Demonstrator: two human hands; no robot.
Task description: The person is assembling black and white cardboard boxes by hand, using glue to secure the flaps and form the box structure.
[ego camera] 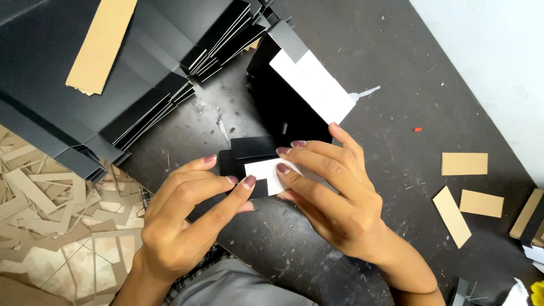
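Two hands on one small black card (249,161) with white strip (266,173) | left hand (187,218) pinches card's near edge, steadying | right hand (331,192) fingertips press strip flat | card just below tall black folded piece (283,102) | brown offcuts (464,164) well right

I have just one view, from the head camera, looking steeply down and close onto the dark table (396,85). My left hand (187,221) and right hand (334,198) fill the lower centre; floor scraps (51,209) show at lower left.
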